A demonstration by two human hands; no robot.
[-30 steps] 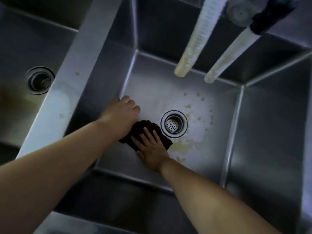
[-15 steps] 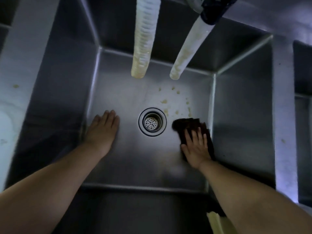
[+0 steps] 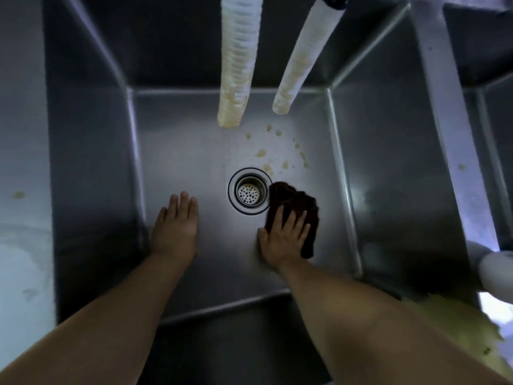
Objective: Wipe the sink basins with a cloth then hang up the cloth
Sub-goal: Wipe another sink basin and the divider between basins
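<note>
I look down into a deep steel sink basin (image 3: 194, 151). A dark crumpled cloth (image 3: 298, 202) lies on the basin floor, just right of the round drain strainer (image 3: 249, 191) and touching its rim. My right hand (image 3: 283, 237) presses flat on the cloth with fingers spread and straight. My left hand (image 3: 176, 227) rests flat on the bare basin floor, left of the drain, near the left wall. Yellowish stains (image 3: 277, 154) dot the floor behind the drain.
Two pale ribbed hoses (image 3: 238, 59) (image 3: 302, 62) hang down over the back of the basin. A steel divider (image 3: 444, 120) separates a second basin (image 3: 497, 112) at right. A stained counter (image 3: 19, 195) lies at left. Something yellow (image 3: 455, 323) sits at the lower right.
My right hand has slid the cloth from the right wall leftward, up against the drain. My left hand stays flat at the left of the floor.
</note>
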